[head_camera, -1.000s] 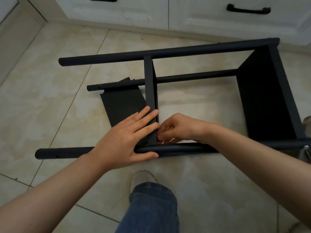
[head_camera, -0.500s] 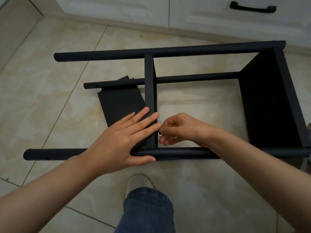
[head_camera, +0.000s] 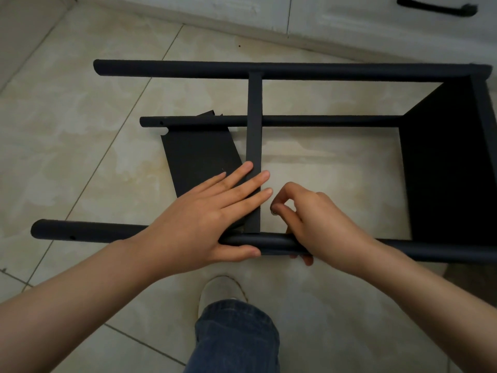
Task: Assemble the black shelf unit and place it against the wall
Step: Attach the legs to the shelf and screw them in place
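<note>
Black panel (head_camera: 254,146) under flat left hand (head_camera: 204,224), right hand (head_camera: 317,224) pinching (tiny part (head_camera: 273,212))

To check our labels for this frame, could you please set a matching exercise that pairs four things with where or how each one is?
Things:
1. left hand
2. right hand
3. loose panel
4. handle

Places or states:
A. on the white cabinet, top right
B. flat on the floor, left of the shelf
C. fingers straight across the shelf's edge
D. pinches a small part

Pairs: 1-C, 2-D, 3-B, 4-A
</note>
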The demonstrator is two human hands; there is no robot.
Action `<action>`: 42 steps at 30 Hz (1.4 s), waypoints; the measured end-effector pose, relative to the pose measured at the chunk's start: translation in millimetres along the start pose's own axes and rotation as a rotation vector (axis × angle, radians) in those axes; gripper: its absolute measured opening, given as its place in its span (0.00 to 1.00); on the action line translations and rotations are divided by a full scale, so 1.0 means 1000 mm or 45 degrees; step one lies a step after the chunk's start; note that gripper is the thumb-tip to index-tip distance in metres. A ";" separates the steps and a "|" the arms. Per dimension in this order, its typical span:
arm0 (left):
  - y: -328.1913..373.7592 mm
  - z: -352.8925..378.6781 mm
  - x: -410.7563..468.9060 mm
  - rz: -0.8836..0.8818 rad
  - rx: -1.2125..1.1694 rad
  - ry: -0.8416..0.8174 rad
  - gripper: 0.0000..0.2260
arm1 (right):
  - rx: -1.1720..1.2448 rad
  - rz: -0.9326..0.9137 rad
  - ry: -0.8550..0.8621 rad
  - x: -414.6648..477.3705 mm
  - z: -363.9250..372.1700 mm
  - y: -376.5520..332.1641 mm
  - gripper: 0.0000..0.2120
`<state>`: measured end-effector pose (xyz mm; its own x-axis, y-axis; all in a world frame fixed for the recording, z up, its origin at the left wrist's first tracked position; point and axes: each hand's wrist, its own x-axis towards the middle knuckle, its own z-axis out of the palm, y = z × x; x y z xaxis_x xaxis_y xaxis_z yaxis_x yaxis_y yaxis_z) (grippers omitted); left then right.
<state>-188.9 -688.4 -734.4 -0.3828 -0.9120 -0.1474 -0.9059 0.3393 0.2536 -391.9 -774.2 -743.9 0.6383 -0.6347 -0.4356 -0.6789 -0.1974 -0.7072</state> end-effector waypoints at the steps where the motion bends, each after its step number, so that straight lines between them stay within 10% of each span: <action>1: 0.000 0.000 0.000 -0.001 0.016 -0.006 0.37 | -0.002 0.004 0.017 -0.001 0.000 0.000 0.06; 42: 0.002 0.008 0.003 0.033 0.111 0.020 0.36 | 0.640 0.162 -0.608 0.047 -0.008 0.018 0.06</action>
<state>-193.4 -688.3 -742.0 -0.4040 -0.9059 -0.1266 -0.9083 0.3809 0.1732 -377.1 -813.6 -773.1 0.7328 -0.2099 -0.6473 -0.5822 0.2989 -0.7561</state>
